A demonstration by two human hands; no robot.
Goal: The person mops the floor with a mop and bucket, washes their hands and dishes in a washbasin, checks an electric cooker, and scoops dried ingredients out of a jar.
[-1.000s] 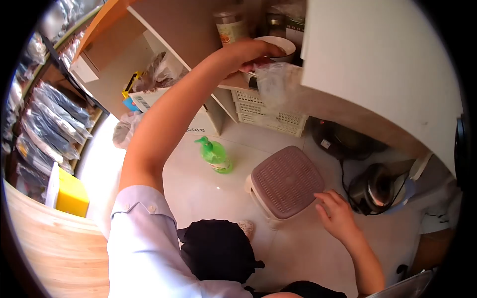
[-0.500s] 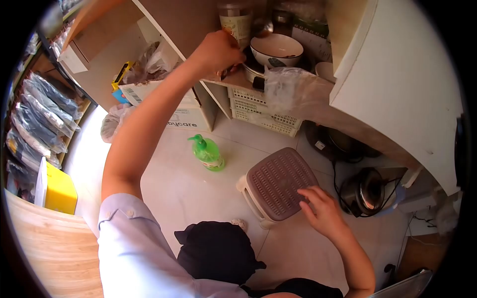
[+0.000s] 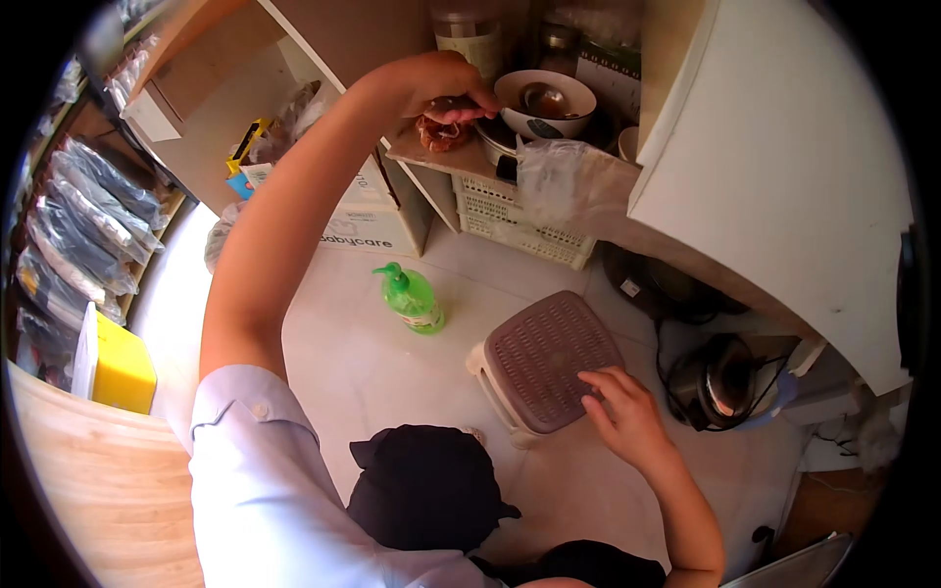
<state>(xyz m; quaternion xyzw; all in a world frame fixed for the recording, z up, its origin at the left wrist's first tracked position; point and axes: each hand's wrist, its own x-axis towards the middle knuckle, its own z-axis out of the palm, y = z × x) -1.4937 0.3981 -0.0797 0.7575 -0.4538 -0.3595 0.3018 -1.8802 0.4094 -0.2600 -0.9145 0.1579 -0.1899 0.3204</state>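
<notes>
White bowl (image 3: 569,122) on the shelf (image 3: 410,150) could be tipped if its rim is caught by the left hand (image 3: 444,86), curled left of it, grip unclear. Reddish bundle (image 3: 444,135), also left of the bowl, could be nudged off by knuckles. Right hand (image 3: 627,421), below the bowl, is unloaded.

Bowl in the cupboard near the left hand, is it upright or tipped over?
Upright: the bowl has its rim uppermost, its inside showing from above and its outer wall below, close to the left hand.
</notes>
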